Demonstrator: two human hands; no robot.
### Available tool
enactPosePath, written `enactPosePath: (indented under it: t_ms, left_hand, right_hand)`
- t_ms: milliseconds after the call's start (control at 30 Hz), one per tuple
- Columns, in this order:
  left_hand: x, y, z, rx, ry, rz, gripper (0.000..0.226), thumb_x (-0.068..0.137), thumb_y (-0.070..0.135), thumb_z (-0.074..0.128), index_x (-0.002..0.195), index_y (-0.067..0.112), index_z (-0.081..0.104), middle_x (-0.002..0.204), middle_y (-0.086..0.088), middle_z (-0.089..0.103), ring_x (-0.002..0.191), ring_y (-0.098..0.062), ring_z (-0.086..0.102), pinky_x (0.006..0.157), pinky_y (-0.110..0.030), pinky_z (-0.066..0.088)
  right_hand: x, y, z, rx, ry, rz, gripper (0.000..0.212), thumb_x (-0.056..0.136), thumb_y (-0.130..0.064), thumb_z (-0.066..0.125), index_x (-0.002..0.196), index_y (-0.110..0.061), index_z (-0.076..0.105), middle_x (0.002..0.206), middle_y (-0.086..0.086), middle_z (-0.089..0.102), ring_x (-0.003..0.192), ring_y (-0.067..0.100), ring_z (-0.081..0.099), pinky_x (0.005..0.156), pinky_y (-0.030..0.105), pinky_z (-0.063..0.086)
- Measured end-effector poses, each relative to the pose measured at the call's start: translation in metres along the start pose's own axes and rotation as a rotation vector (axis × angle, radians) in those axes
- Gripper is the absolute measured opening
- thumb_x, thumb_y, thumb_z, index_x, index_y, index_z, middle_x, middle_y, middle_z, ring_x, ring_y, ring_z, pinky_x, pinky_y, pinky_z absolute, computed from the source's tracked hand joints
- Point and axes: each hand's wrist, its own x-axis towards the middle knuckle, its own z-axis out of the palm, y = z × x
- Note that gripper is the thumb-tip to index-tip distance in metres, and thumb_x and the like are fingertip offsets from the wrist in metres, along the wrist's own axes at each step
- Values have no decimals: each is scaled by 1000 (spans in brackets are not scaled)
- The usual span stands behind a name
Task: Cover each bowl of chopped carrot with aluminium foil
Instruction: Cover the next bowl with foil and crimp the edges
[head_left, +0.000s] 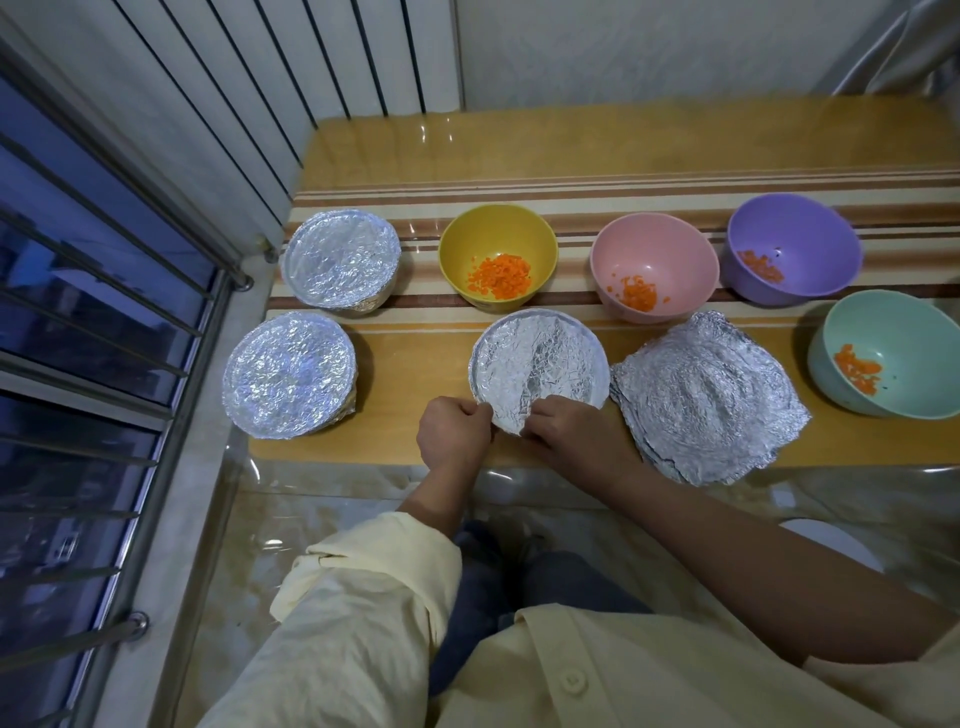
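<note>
Right, both hands are working the near rim of the centre bowl (540, 358). The left hand (454, 431) is curled tight and nipping the foil at the near-left edge. The right hand (566, 431) has its fingers bent in, pinching the foil skirt just beside it. The bowl stands upright at the near middle of the surface (415, 379), mouth up and capped in foil. It is round, so there is no long axis, but a raised crease in the foil runs from the far edge toward the hands.

Just to its right, close against it, lies the foil stack (711, 400). It is flat and roughly square, with its corners skewed to the surface's edge and a dished round imprint in the middle.

Behind stand the yellow bowl (497, 234), the pink bowl (654, 249) and the purple bowl (792, 234) in a row. All three are open, each with a small heap of chopped carrot (501, 275). The mint bowl (893, 332) sits at the far right, also open, with carrot inside.

On the left are two more capped bowls, the far one (340, 257) behind the near one (290, 374), beside the window bars (104, 291).

The foil is crinkled and bright, and the bowls are smooth and rounded. The surface is wood-toned with brown and cream stripes under a glossy clear sheet.
</note>
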Motion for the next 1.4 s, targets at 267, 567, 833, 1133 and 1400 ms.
enactPosePath:
  t_ms: [267,567,833,1133,1400]
  left_hand:
    - [-1,-17,19,-191,-160,-89,31,52,47,61,56,19,75,59,-10,71,68,-32,73,78,-48,61]
    - [3,-4,5,-160,-162,-130,29,70,24,64,42,23,71,60,-5,73,69,-29,74,79,-46,62]
    - [-16,2,8,-265,-216,-186,41,82,38,74,61,4,65,66,-16,69,65,-34,70,73,-51,62]
    - [-16,8,18,-278,-216,-170,28,81,25,58,62,5,62,76,-22,71,74,-41,70,74,-52,61]
    - [-15,-2,28,-302,-207,-165,28,82,17,54,59,4,60,73,-29,68,72,-42,68,72,-50,55]
  right_hand:
    - [4,2,7,25,-12,19,9,77,-11,70,71,-6,66,69,7,58,66,25,58,48,33,45]
    - [-6,25,-2,-67,-43,-63,11,72,-8,72,70,-12,63,71,4,57,66,25,57,47,36,46]
    - [-1,17,-3,-91,-53,-81,17,71,-7,78,67,-12,63,67,2,57,62,21,56,47,28,40]
    - [1,10,1,-86,-39,-49,24,68,-7,80,62,-11,57,63,3,52,58,21,53,45,27,33]
    - [3,7,2,-72,-14,-53,27,67,-7,82,59,-10,56,62,5,51,56,22,53,44,27,34]
